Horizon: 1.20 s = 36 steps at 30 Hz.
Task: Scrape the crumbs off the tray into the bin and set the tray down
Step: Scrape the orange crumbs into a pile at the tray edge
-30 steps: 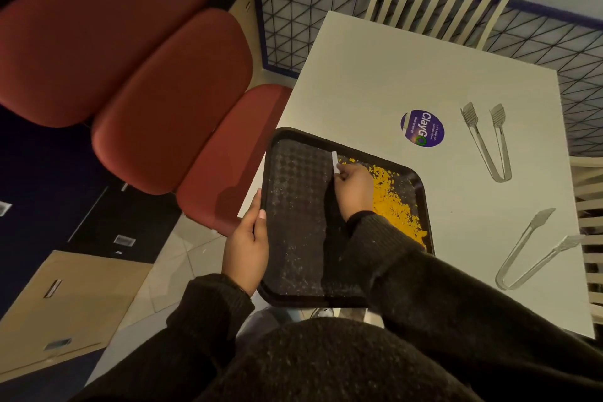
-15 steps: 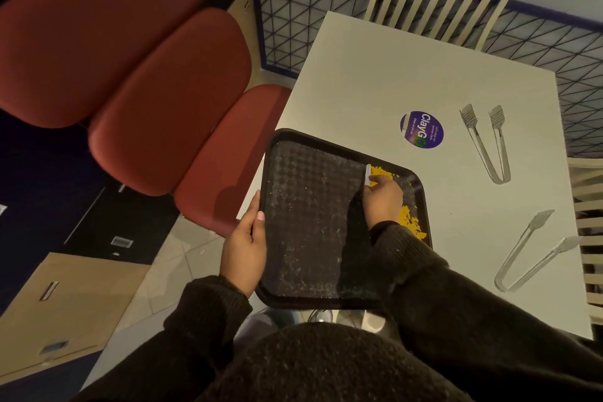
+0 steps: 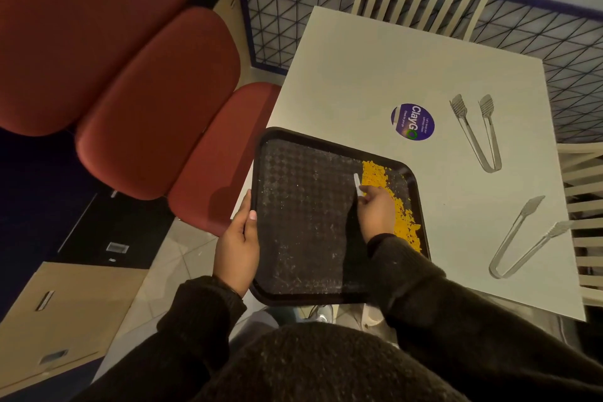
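Gripping tray by left rim in left hand at lower centre, pinching white scraper in right hand, drawn back left after sweeping right, with yellow crumbs banked along tray's right rim over table corner; no bin visible, tipping yet to come.

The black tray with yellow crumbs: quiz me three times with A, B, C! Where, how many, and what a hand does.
1. Which side of the black plastic tray holds the yellow crumbs? A right B left C middle
2. How many clear plastic tongs lie on the white table? A one B two C four
3. The right hand is A empty B pinching a small white scraper C flat on the table
Answers: A, heaped by the right rim; B, two separate pairs; B, fingertips grip it.
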{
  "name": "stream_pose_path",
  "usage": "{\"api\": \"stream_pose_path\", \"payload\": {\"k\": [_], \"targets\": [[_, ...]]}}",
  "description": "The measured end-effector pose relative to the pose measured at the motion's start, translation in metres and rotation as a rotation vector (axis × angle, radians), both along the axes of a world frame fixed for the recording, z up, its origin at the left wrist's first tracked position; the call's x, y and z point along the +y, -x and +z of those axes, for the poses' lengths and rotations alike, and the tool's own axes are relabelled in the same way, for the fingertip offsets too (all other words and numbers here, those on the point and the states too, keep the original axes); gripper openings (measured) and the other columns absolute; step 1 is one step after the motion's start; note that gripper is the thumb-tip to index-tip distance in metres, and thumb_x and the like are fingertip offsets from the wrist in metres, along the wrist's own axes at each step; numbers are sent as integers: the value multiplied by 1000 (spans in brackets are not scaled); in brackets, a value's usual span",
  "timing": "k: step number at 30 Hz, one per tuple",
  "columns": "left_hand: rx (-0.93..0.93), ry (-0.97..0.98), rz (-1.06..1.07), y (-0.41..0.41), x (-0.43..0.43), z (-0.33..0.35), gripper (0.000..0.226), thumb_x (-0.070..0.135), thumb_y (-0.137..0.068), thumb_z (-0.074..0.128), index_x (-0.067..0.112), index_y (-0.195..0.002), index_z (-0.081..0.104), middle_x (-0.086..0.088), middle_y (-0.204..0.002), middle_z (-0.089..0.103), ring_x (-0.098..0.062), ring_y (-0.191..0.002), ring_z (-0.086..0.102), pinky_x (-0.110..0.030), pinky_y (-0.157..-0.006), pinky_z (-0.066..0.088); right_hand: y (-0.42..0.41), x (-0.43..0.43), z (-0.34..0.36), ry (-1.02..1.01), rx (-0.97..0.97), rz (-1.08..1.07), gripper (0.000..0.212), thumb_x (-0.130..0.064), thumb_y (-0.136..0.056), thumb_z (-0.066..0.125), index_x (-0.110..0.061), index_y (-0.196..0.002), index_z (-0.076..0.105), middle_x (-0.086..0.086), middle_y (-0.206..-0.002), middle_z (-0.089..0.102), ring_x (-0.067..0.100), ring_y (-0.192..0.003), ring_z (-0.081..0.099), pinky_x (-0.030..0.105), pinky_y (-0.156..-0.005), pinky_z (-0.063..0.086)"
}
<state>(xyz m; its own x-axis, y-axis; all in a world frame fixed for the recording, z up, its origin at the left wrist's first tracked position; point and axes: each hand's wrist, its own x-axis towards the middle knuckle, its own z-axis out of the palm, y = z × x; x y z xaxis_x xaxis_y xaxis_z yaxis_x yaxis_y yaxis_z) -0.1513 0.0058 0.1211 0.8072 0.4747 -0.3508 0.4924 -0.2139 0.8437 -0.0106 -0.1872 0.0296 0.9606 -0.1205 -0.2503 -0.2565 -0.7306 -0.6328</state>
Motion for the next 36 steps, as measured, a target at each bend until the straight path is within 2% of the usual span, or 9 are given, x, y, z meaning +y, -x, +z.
{"api": "stream_pose_path", "payload": {"k": [4,9,13,18,23,26,29,32,36], "targets": [[-6,-4,-5,-1,0,2,44,30,-100,29,33,-144,30,23,-118,41,4,-106,39,-7,-81,32,-4,-13,3,-32,4,-33,31,-3,-88,52,-12,-117,62,14,-111,65,28,-97,63,46,-92,50],[-16,1,3,-5,2,2,43,31,-100,29,34,-143,32,22,-118,41,1,-109,39,-19,-89,33,42,-7,20,-87,-29,134,29,-6,-89,54,-17,-115,63,4,-106,62,18,-94,58,34,-88,49],[-34,15,22,-7,3,1,41,29,-100,31,33,-141,35,23,-120,42,3,-111,38,-17,-92,31,84,-13,15,-46,-54,249,28,-5,-88,54,-17,-112,65,-5,-94,54,12,-85,52,27,-81,45],[-38,11,7,-4,1,-2,42,29,-100,31,34,-141,34,26,-122,39,4,-112,36,-9,-85,30,69,-26,2,-11,-59,157,29,-2,-88,52,-14,-111,66,2,-92,55,19,-84,53,35,-79,47],[-45,12,15,-2,0,-4,41,27,-100,31,34,-141,35,28,-124,37,7,-114,35,1,-77,26,39,-41,-12,19,-9,44,29,-4,-89,51,-16,-112,63,13,-111,61,30,-99,59,45,-90,49],[-44,6,16,-3,1,-5,41,29,-100,30,35,-141,34,26,-122,38,4,-112,36,-9,-84,30,42,-46,-7,15,-5,75,29,-5,-90,52,-18,-114,61,9,-109,63,27,-97,60,44,-89,51],[-35,-11,8,-5,3,-9,42,32,-100,30,36,-141,33,24,-121,40,2,-113,37,-22,-93,31,70,-53,6,-60,-8,141,26,-10,-91,53,-21,-113,61,0,-101,61,19,-92,58,36,-84,50],[-32,-12,10,-7,5,-12,41,32,-100,29,37,-141,34,24,-122,39,2,-115,36,-22,-95,30,101,-67,9,-8,-28,263,22,-11,-92,52,-17,-108,64,-5,-95,56,12,-87,52,24,-78,41],[-22,-18,1,-8,7,-15,42,32,-100,30,38,-141,33,22,-134,40,2,-118,35,-23,-97,30,115,-84,-5,51,-7,269,19,-13,-94,49,-17,-103,65,-5,-95,57,12,-84,50,15,-67,36]]}}
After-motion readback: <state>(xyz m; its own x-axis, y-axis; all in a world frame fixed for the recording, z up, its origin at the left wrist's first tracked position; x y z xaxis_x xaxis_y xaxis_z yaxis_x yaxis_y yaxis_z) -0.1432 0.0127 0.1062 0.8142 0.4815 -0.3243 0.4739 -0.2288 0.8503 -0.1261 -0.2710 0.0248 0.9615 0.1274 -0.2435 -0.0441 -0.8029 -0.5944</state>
